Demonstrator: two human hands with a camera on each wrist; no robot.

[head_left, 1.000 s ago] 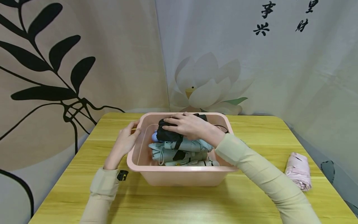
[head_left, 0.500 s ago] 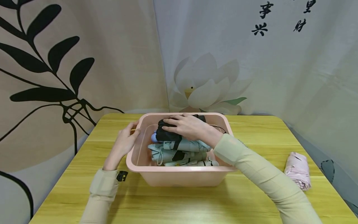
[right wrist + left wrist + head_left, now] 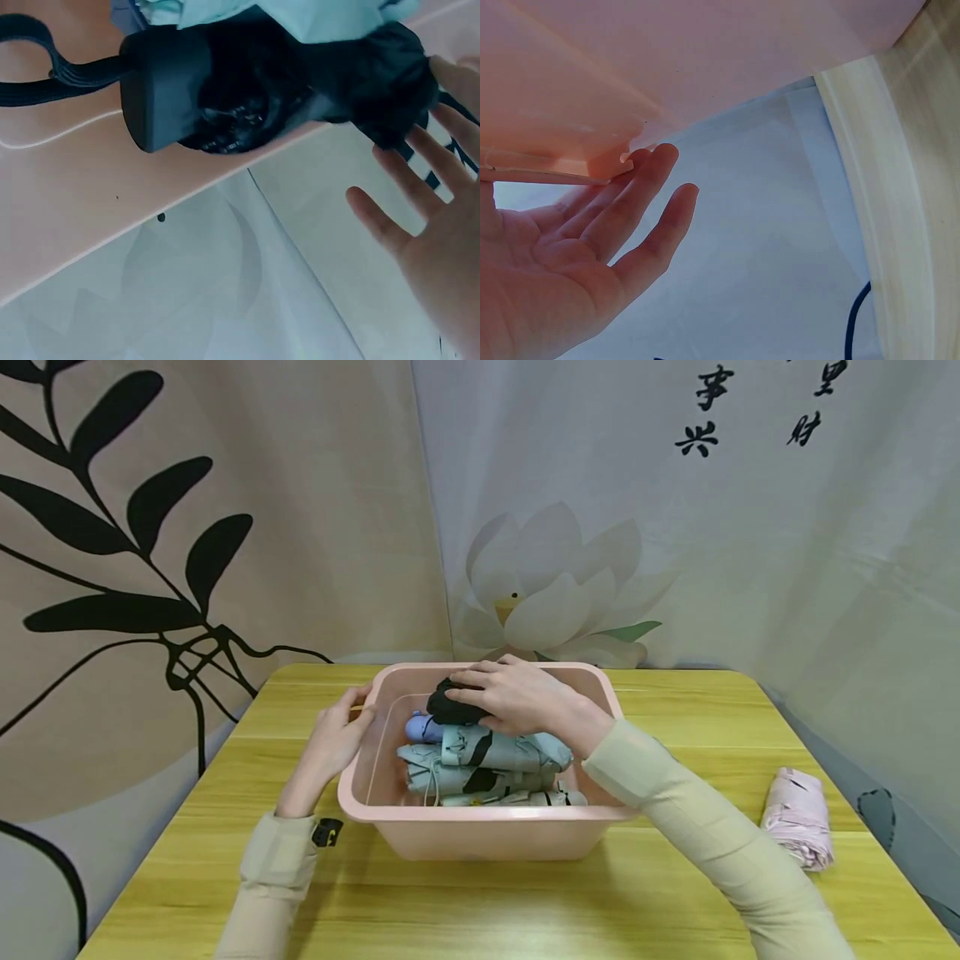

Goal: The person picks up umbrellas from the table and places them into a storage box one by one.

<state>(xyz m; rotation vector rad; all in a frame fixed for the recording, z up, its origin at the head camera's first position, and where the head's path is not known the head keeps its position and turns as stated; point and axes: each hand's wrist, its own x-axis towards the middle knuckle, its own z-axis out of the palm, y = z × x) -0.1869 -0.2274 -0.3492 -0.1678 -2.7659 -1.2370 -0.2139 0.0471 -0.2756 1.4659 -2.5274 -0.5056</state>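
Note:
A pink plastic tub point(image 3: 495, 837) holds several folded umbrellas. My left hand point(image 3: 335, 739) grips its left rim, with the fingers point(image 3: 649, 180) beneath the lip in the left wrist view. At the back of the pile, my right hand point(image 3: 517, 696) holds the end of a black folded umbrella point(image 3: 455, 706) between thumb and fingers. Its smooth black handle point(image 3: 161, 94) and wrist loop point(image 3: 45, 41) show in the right wrist view. Light blue-green umbrellas point(image 3: 502, 750) lie in front of it, a blue one point(image 3: 423, 728) pokes out at the left, and a whitish one point(image 3: 540, 798) lies nearest the front wall.
A pale pink folded umbrella point(image 3: 799, 818) lies on the wooden table point(image 3: 480, 910), right of the tub. Behind the table hangs a printed curtain point(image 3: 337, 510) with leaves, a lotus and dark characters.
My right hand has shifted slightly right and back with the black umbrella, baring more of the blue one. The handle is now hidden in the head view. My left hand stays put.

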